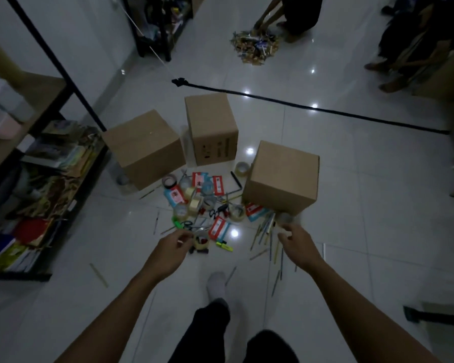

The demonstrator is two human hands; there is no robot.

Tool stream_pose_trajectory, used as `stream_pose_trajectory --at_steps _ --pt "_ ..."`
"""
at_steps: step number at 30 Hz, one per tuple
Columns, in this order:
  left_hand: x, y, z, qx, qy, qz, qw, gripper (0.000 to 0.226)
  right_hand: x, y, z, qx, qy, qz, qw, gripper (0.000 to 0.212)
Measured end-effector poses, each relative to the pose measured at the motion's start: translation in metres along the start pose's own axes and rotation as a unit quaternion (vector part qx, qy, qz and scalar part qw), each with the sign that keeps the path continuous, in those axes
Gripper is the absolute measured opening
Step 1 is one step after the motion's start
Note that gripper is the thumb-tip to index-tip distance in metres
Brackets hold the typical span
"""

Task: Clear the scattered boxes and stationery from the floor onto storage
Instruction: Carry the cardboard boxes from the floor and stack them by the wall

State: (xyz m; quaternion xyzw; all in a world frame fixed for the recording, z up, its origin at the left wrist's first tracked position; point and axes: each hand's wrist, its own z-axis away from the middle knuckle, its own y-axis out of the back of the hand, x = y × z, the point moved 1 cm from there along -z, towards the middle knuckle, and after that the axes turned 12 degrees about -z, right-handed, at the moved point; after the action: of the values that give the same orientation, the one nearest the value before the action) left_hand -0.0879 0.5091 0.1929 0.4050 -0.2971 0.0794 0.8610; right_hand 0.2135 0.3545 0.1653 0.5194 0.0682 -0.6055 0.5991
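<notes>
Three closed cardboard boxes stand on the white tiled floor: a left box (144, 148), a middle box (211, 127) and a right box (283, 176). Between them lies a heap of stationery (202, 203): tape rolls, red and blue card packs, scissors, highlighters. Loose pens (266, 237) are strewn near the right box. My left hand (174, 243) hovers over a tape roll (201, 243) at the near edge of the heap, fingers loosely curled, holding nothing. My right hand (296, 243) reaches toward the pens by the right box's near corner, fingers relaxed and empty.
A black metal shelf rack (37, 179) crammed with books and papers stands at the left. A black cord (312, 108) stretches across the floor behind the boxes. Other people crouch at the back over a second pile (254, 45). My socked foot (216, 284) is below the heap.
</notes>
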Motion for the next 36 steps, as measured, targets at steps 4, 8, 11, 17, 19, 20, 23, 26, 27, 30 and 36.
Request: stream_pose_trajectory --at_steps 4,8,11,17,19,20,23,26,27,30,36 --pt "0.051 -0.020 -0.073 -0.048 -0.008 -0.012 0.999 0.023 0.012 0.031 -0.065 0.011 -0.022 0.002 1.000 0.040" --pt "0.100 -0.040 -0.137 -0.081 -0.015 -0.014 0.996 0.021 0.041 0.060 -0.126 0.015 -0.056 -0.028 0.998 0.042" --pt "0.119 -0.057 -0.185 -0.099 -0.003 -0.019 0.995 0.022 0.073 0.077 -0.171 0.018 -0.090 -0.033 0.995 0.042" --pt "0.147 -0.142 -0.319 -0.089 0.106 0.058 0.989 0.016 0.164 0.096 -0.304 -0.044 -0.113 -0.009 0.993 0.039" --pt "0.153 -0.173 -0.362 -0.086 0.123 0.078 0.986 0.016 0.191 0.101 -0.346 -0.051 -0.102 0.007 0.993 0.040" --pt "0.157 -0.187 -0.384 -0.086 0.127 0.091 0.984 0.014 0.201 0.104 -0.367 -0.043 -0.098 0.010 0.994 0.040" --pt "0.160 -0.225 -0.447 -0.080 0.130 0.105 0.983 0.012 0.230 0.116 -0.426 -0.005 -0.078 0.019 0.997 0.038" --pt "0.166 -0.256 -0.504 -0.065 0.116 0.073 0.988 0.022 0.263 0.126 -0.480 0.038 -0.055 0.034 0.997 0.037" --pt "0.167 -0.264 -0.522 -0.043 0.111 0.063 0.991 0.026 0.273 0.127 -0.496 0.053 -0.052 0.038 0.997 0.038" --pt "0.168 -0.282 -0.568 0.027 0.133 0.005 0.991 0.050 0.299 0.128 -0.535 0.091 -0.104 -0.029 0.990 0.058" --pt "0.161 -0.301 -0.613 -0.044 0.223 0.066 0.972 0.061 0.334 0.117 -0.568 0.056 -0.258 -0.212 0.941 0.061"
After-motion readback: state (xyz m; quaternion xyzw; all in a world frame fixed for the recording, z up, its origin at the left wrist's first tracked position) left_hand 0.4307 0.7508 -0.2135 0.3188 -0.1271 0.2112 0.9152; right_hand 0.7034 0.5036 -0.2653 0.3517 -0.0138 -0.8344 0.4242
